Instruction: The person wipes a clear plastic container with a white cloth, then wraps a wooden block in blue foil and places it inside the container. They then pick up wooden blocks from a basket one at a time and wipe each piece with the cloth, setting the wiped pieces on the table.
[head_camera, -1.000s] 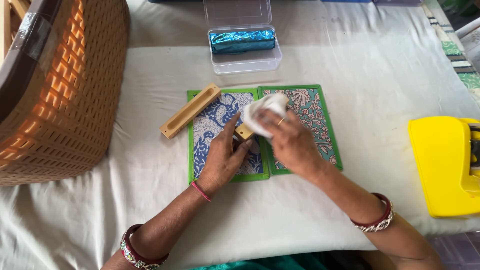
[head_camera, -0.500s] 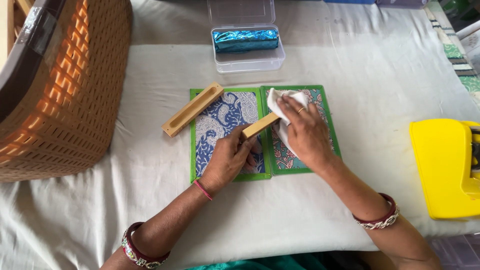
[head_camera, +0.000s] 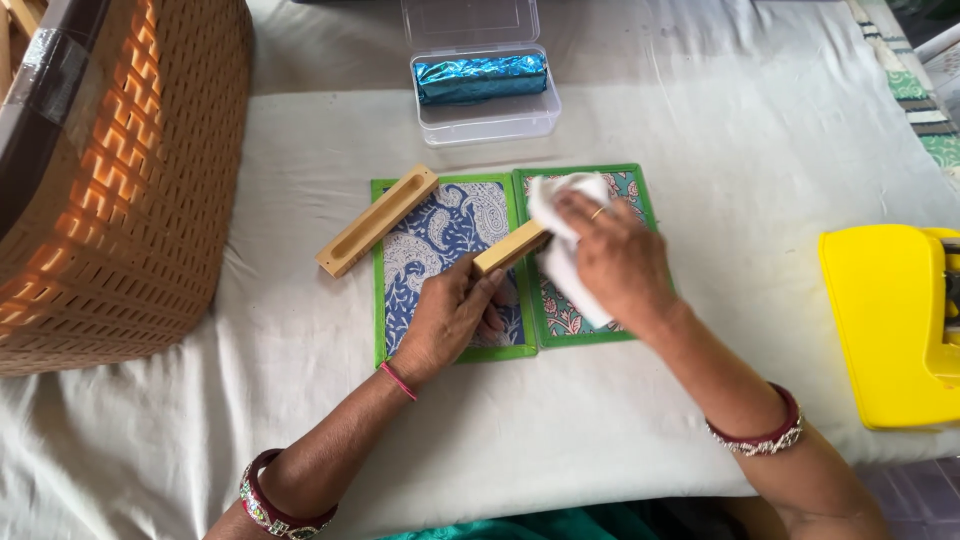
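1. A short, smooth wooden block (head_camera: 512, 247) is being gripped at its near end by the left hand (head_camera: 452, 318), fingers curled shut around it, over the middle of the table (head_camera: 600, 440).
2. A soft white cloth (head_camera: 560, 262) is being pressed against the block's far end by the right hand (head_camera: 618, 262), fingers closed on it.
3. Two green-edged printed mats (head_camera: 440, 240) are lying flat beneath.
4. A grooved wooden tray (head_camera: 377, 220) is lying at the left mat's far corner.
5. The cloth is being partly hidden by the right hand.

Looks like a home craft corner: cloth-covered worktop (head_camera: 620, 430), woven basket (head_camera: 110, 190), clear plastic box (head_camera: 485, 110), patterned mats (head_camera: 440, 240).
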